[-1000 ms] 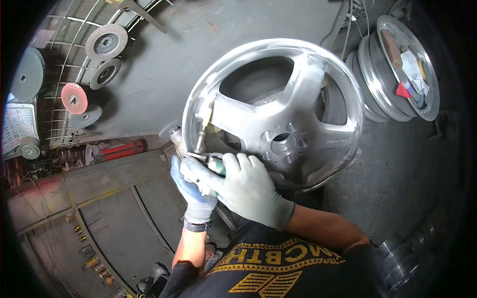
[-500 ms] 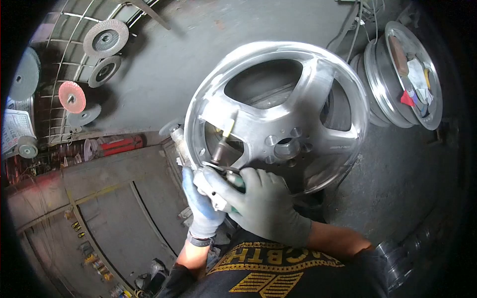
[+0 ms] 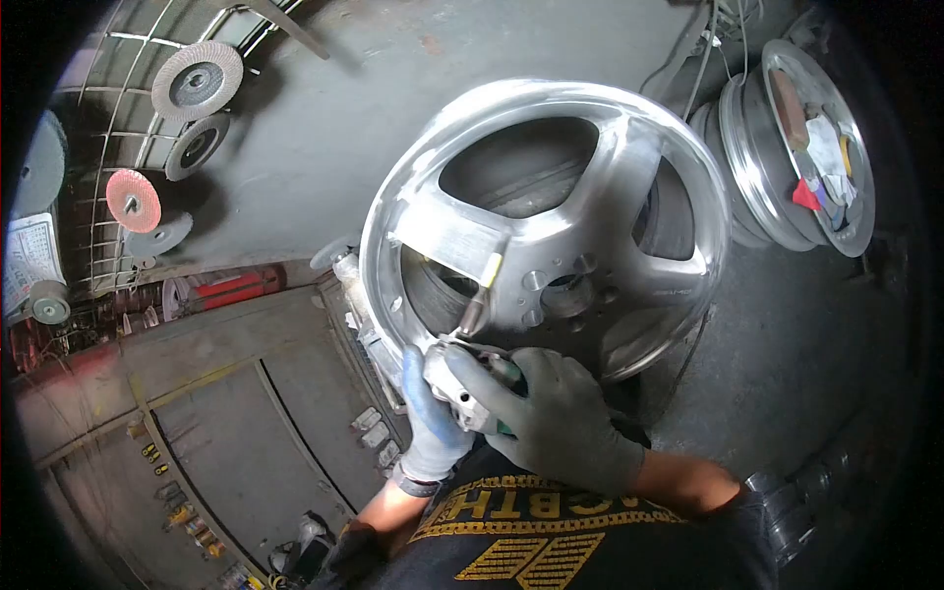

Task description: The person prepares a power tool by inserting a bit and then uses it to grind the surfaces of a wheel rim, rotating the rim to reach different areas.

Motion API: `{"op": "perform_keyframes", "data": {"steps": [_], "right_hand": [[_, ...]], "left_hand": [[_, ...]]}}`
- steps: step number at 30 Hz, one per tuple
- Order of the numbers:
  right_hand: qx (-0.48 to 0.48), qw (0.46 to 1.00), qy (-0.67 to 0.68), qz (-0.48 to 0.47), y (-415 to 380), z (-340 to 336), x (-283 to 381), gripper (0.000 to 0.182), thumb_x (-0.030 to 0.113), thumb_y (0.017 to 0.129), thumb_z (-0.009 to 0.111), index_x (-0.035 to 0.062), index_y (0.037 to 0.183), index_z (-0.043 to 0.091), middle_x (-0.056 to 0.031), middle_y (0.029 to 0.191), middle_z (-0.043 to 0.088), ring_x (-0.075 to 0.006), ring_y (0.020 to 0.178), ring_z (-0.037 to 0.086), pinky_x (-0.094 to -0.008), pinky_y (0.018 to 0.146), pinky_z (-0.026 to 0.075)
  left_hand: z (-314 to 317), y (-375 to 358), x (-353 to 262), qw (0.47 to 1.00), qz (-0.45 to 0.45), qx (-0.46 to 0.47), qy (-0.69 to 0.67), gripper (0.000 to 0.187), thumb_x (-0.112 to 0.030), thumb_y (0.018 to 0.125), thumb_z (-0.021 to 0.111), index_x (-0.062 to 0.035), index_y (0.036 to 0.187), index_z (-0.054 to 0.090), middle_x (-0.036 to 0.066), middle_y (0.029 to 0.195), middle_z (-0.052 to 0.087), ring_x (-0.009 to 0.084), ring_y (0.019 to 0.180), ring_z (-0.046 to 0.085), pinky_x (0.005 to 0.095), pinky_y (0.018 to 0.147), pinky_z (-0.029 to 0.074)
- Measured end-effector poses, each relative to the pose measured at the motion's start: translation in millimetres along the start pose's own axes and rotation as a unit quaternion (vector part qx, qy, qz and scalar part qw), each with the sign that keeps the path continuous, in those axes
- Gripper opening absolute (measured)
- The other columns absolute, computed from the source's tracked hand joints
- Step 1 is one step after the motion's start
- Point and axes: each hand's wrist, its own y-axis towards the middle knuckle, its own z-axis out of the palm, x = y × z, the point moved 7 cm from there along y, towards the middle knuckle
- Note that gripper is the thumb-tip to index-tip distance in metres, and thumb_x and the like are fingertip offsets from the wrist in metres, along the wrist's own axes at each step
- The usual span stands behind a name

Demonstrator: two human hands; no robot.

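A bare metal wheel rim (image 3: 615, 177) with wide spokes lies in front of me. At its near edge, both gloved hands are wrapped round a grinder (image 3: 457, 388) with a silver head and green body parts. My left hand (image 3: 433, 423) in a grey-blue glove holds it from the left side. My right hand (image 3: 560, 413), in a grey glove, grips it from above and the right. A thin tool bit with a yellowish-white tip (image 3: 491, 269) points away from the grinder, over the spoke and hub area. The fingertips under the grinder are hidden.
Abrasive discs (image 3: 197, 82) hang on a wire rack at the upper left. More rims (image 3: 752, 147) stand at the upper right, one holding a brown block and cloths. A red cylinder (image 3: 236, 287) lies left, beyond a grey panel (image 3: 236, 423) with small parts on it.
Both hands and the grinder have moved to the right, and the bit's tip has shifted from near the left spoke toward the hub. The grip looks the same.
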Motion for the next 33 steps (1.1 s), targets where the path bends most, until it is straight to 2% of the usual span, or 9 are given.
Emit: {"op": "perform_keyframes", "data": {"steps": [2, 5, 6, 10, 11, 13, 14, 27, 33], "right_hand": [[-0.01, 1.0, -0.008, -0.001, -4.6, 1.4, -3.8, 0.069, 0.027, 0.08, 0.076, 0.0225, 0.146, 0.055, -0.0094, 0.098, 0.049, -0.026, 0.083, 0.057, -0.0415, 0.073, 0.051], [-0.002, 1.0, -0.011, 0.005, -2.8, 3.8, -2.2, 0.065, 0.028, 0.08, 0.076, 0.022, 0.142, 0.058, -0.0094, 0.098, 0.05, -0.0255, 0.083, 0.057, -0.0414, 0.073, 0.051], [0.017, 1.0, -0.006, 0.01, 1.1, 6.8, -1.1, 0.061, 0.029, 0.08, 0.076, 0.0214, 0.139, 0.06, -0.0094, 0.099, 0.051, -0.0251, 0.084, 0.058, -0.0409, 0.073, 0.051], [-0.06, 0.995, -0.053, -0.058, 27.0, 9.8, 13.0, 0.049, 0.037, 0.097, 0.058, 0.0323, 0.146, 0.054, -0.003, 0.09, 0.054, -0.0176, 0.075, 0.056, -0.0334, 0.063, 0.046], [-0.064, 0.995, -0.051, -0.056, 33.5, 12.4, 12.4, 0.049, 0.037, 0.097, 0.058, 0.0323, 0.146, 0.054, -0.003, 0.09, 0.054, -0.0176, 0.075, 0.056, -0.0334, 0.063, 0.046], [-0.073, 0.99, -0.074, -0.091, 43.5, 15.4, 16.5, 0.052, 0.037, 0.098, 0.056, 0.0325, 0.149, 0.049, -0.0027, 0.091, 0.055, -0.0179, 0.076, 0.056, -0.0337, 0.065, 0.047], [-0.074, 0.99, -0.071, -0.1, 46.4, 14.7, 17.0, 0.055, 0.035, 0.098, 0.055, 0.0331, 0.152, 0.045, -0.0032, 0.091, 0.055, -0.0184, 0.077, 0.057, -0.0345, 0.066, 0.047], [-0.009, 1.0, 0.019, 0.004, -27.3, -6.4, -29.5, 0.06, 0.026, 0.079, 0.074, 0.0215, 0.138, 0.062, -0.0083, 0.095, 0.051, -0.0251, 0.083, 0.057, -0.0407, 0.071, 0.05], [-0.029, 0.999, -0.011, -0.041, -17.6, -4.5, -19.9, 0.059, 0.037, 0.089, 0.068, 0.0258, 0.145, 0.056, -0.0049, 0.089, 0.049, -0.0214, 0.076, 0.056, -0.037, 0.068, 0.049]], "left_hand": [[-1.8, -4.6, 48.7, 0.954, -0.235, -0.013, -0.188, 0.053, -0.056, 0.104, 0.042, -0.0094, 0.117, 0.064, 0.006, 0.094, 0.07, 0.0163, 0.087, 0.068, 0.0295, 0.084, 0.054], [7.7, 1.5, 21.6, 0.95, -0.175, 0.17, -0.194, 0.05, -0.045, 0.104, 0.05, -0.0048, 0.133, 0.056, 0.009, 0.108, 0.068, 0.0179, 0.094, 0.067, 0.0331, 0.089, 0.054], [25.0, -8.0, -12.5, 0.972, -0.161, 0.06, -0.162, 0.053, -0.056, 0.106, 0.036, -0.0112, 0.102, 0.063, 0.004, 0.087, 0.067, 0.0163, 0.081, 0.065, 0.0304, 0.074, 0.051], [0.0, 19.9, -15.9, 0.941, -0.168, -0.025, -0.292, 0.044, -0.059, 0.104, 0.042, -0.0193, 0.093, 0.058, -0.005, 0.077, 0.059, 0.0082, 0.062, 0.057, 0.0255, 0.055, 0.046], [7.4, 26.8, -34.8, 0.836, -0.066, 0.365, -0.404, 0.048, -0.03, 0.11, 0.044, 0.0002, 0.146, 0.035, 0.009, 0.122, 0.057, 0.0146, 0.107, 0.056, 0.0352, 0.102, 0.046], [-7.9, 40.5, -27.3, 0.948, -0.137, 0.078, -0.276, 0.043, -0.059, 0.103, 0.044, -0.0182, 0.096, 0.058, -0.004, 0.079, 0.061, 0.008, 0.063, 0.059, 0.0253, 0.056, 0.05], [-17.7, 43.5, -27.4, 0.892, -0.042, 0.25, -0.374, 0.043, -0.034, 0.11, 0.044, -0.0012, 0.138, 0.042, 0.008, 0.118, 0.059, 0.0146, 0.104, 0.058, 0.0353, 0.099, 0.048], [36.7, -19.6, 30.3, 0.953, -0.198, 0.158, -0.163, 0.063, -0.063, 0.1, 0.042, -0.0062, 0.118, 0.063, 0.009, 0.107, 0.07, 0.0204, 0.094, 0.068, 0.0348, 0.086, 0.054], [22.7, -9.4, 23.9, 0.958, -0.178, 0.139, -0.177, 0.062, -0.061, 0.101, 0.039, -0.0066, 0.117, 0.063, 0.01, 0.103, 0.072, 0.0213, 0.091, 0.07, 0.0347, 0.083, 0.055]]}}
